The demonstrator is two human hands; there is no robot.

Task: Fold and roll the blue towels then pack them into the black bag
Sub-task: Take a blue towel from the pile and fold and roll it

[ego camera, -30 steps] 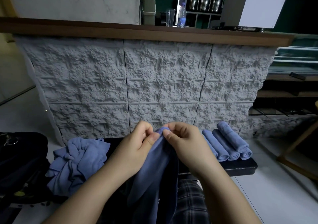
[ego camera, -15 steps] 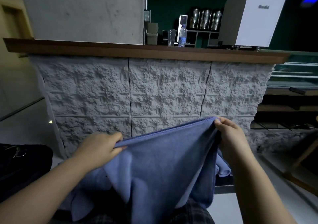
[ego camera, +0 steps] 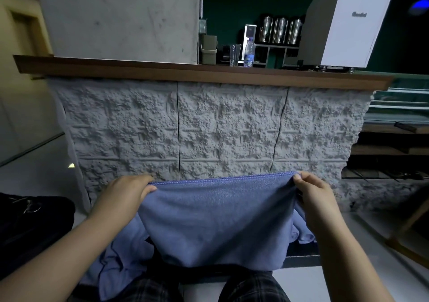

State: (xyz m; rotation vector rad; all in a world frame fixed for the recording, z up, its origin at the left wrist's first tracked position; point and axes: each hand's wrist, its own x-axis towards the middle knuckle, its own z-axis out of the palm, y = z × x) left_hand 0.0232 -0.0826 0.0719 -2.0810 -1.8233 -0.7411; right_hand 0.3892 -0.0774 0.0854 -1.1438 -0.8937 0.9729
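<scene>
Towel (ego camera: 218, 218) stretched wide in front of me, top hem pulled taut and level between my two hands, the rest of the blue cloth hanging down over my lap. My left hand (ego camera: 126, 193) pinches the left corner, thumb on top of the hem and fingers curled under it. My right hand (ego camera: 312, 193) pinches the right corner, fingertips (ego camera: 298, 178) bunched tight on the edge. Both arms reach forward, well apart, the towel spanning the gap.

Under the hanging cloth, a crumpled pile (ego camera: 120, 260) of more blue towels lies low on my left, partly hidden behind the spread one; another bit of blue (ego camera: 301, 232) peeks out on the right, just beside my right wrist. They sit on a dark bench (ego camera: 301, 258), only an edge of it showing. My plaid trousers (ego camera: 253, 287) fill the bottom of the view.

Black bag (ego camera: 32, 227) sits off to my far left on the floor, apart from the towel, something metal glinting on top of it.

Straight ahead stands the counter (ego camera: 209, 74), wooden top over a rough grey stone front. Up on it: a water bottle (ego camera: 249, 52), a glass (ego camera: 234, 54), a row of steel canisters (ego camera: 281, 31) and a big white machine (ego camera: 348, 25).
</scene>
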